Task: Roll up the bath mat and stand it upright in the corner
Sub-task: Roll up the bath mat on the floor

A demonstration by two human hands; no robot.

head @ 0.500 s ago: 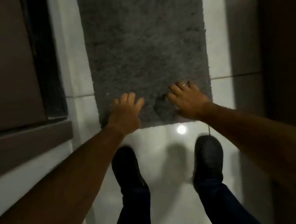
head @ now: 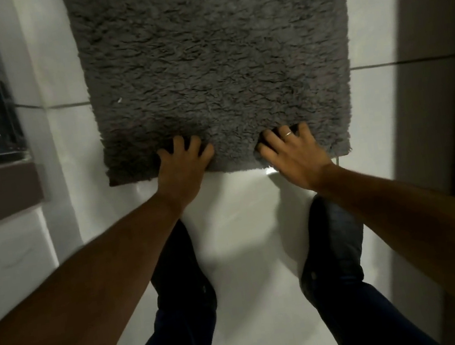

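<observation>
From the head camera we see the shaggy grey rectangular bath mat point(head: 216, 64) lying flat on the glossy white tiled floor point(head: 246, 228), its near edge just ahead of our dark shoes point(head: 180, 271). Our left hand point(head: 183, 173) and right hand point(head: 292, 156) press spread, unclenched fingers into the pile at that edge — neither has closed on anything yet. We judge the mat soft, floppy and light, so we would pinch the near edge at both points and curl it tightly — a loose roll may slump when stood up.

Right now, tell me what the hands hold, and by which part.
Both the left hand and the right hand press on the grey bath mat at its near edge, fingers spread; a closed grip cannot be told.
</observation>
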